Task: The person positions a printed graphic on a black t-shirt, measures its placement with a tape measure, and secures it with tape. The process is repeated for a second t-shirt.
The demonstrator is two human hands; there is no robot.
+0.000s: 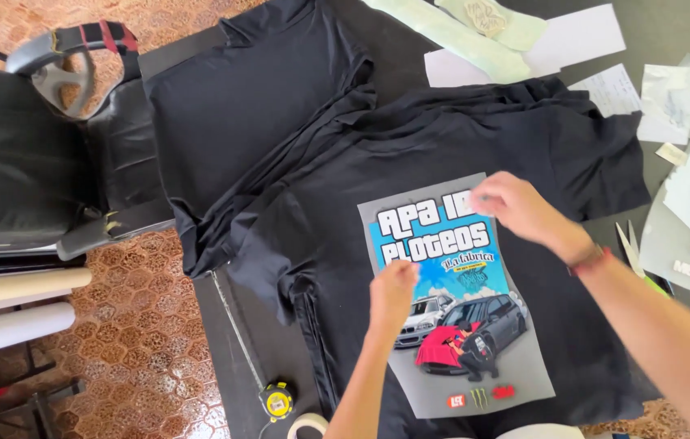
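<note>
Our right hand (516, 207) blurs over the print's (455, 297) top corner — the tape roll (307, 425) and chair (28, 154) run off frame.

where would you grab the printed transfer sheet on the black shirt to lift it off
Take the printed transfer sheet at its bare lower right corner, coming from the near right edge. It lies flat on the black shirt, so only a thin edge can be pinched. The left hand and right hand already cover its left edge and top.
</note>
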